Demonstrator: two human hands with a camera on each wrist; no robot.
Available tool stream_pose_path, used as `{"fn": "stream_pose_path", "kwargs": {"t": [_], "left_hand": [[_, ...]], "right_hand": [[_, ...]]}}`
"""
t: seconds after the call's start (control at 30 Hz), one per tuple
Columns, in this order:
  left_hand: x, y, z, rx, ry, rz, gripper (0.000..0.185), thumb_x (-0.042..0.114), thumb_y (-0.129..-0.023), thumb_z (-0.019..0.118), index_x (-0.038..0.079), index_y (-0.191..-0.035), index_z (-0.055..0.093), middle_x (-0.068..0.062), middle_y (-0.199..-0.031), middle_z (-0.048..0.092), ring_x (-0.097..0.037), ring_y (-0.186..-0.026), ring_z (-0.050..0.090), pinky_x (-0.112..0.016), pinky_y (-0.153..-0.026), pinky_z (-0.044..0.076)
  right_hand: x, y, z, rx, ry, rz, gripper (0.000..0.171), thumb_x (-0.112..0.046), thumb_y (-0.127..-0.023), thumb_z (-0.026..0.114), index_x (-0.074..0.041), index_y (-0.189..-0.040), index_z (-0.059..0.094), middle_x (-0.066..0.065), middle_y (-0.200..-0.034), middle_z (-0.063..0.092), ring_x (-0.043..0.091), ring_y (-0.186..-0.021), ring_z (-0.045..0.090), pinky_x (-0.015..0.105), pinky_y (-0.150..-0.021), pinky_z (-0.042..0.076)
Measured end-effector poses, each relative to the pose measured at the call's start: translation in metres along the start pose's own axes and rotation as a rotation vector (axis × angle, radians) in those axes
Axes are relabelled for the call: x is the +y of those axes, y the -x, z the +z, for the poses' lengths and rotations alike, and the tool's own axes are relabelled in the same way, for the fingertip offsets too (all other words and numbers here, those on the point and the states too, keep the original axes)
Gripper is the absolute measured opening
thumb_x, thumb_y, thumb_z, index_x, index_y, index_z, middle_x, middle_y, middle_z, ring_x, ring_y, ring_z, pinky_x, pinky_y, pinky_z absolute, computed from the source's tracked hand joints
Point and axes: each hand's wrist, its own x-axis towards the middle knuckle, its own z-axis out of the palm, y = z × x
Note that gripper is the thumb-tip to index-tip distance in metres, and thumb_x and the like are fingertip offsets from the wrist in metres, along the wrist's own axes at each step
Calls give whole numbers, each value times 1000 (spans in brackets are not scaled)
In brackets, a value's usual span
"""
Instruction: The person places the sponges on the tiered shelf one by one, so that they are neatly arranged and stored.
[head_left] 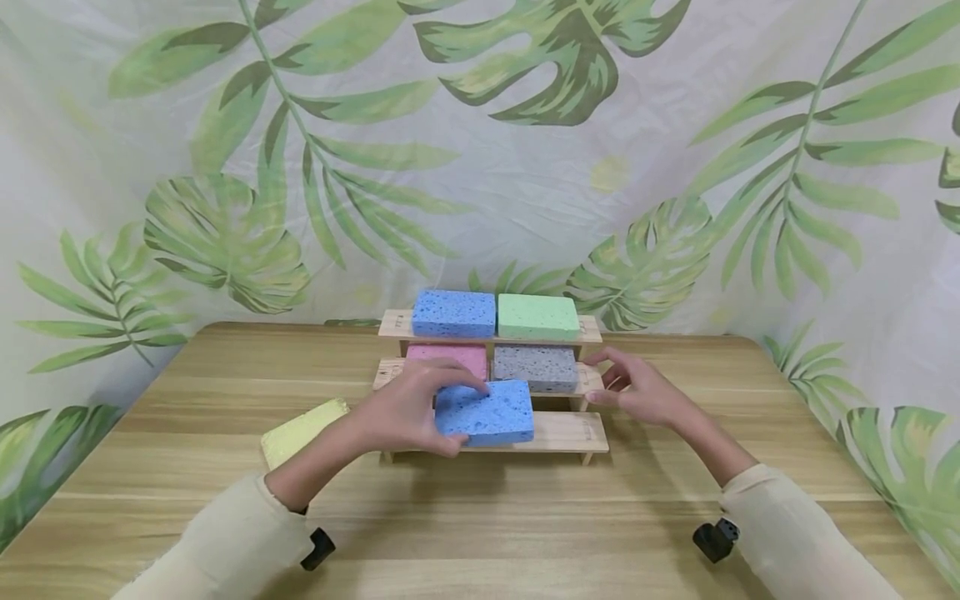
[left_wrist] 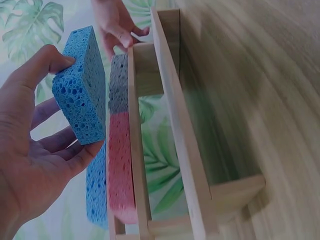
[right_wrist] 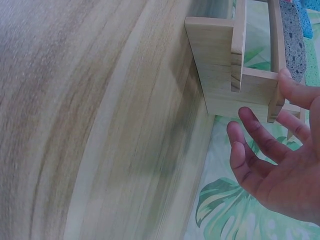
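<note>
A blue sponge [head_left: 491, 414] is pinched between the thumb and fingers of my left hand [head_left: 408, 408], above the lowest step of a three-step wooden rack [head_left: 566, 431]. In the left wrist view the held blue sponge [left_wrist: 82, 85] is in front of the steps, its broad face tilted. My right hand [head_left: 637, 387] grips the right end of the middle step, thumb at its front edge and index finger behind; its other fingers hang loosely bent in the right wrist view. On the middle step lie a pink sponge [head_left: 450, 357], partly hidden by my left hand, and a grey sponge [head_left: 535, 367].
Another blue sponge [head_left: 453, 314] and a green sponge [head_left: 537, 316] sit side by side on the top step. A yellow sponge [head_left: 300, 433] lies on the wooden table [head_left: 480, 533] left of the rack, partly behind my left forearm. A leaf-patterned cloth [head_left: 525, 192] hangs behind.
</note>
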Motion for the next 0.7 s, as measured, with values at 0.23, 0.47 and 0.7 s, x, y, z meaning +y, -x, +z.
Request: {"fn": "stream_pose_path", "kwargs": {"t": [0.23,0.47,0.7], "left_hand": [[1,-7,14,-25,3,17,49,21,-68,86,10,-114,76,-2,-115,75,-17,-106,67,-32,-88,55],[5,-11,24,-45,28,8,52,17,-67,87,9,-117,77,-7,-117,74,-19,-105,67,-29,-86,54],[8,-16,34,-73,59,-3,49,12,-68,86,7,-115,77,-7,-115,74,-21,-108,67,-30,-87,55]], "right_hand": [[1,-1,0,1,-2,-8,49,-18,-95,77,-2,-136,58,16,-104,68,30,-96,66,46,-86,58],[1,0,0,1,3,0,49,-19,-94,77,-2,-136,58,15,-105,68,30,-97,66,46,-86,58],[1,0,0,0,-2,3,49,-18,-94,77,-2,-136,58,16,-105,68,31,-97,66,45,-85,58]]}}
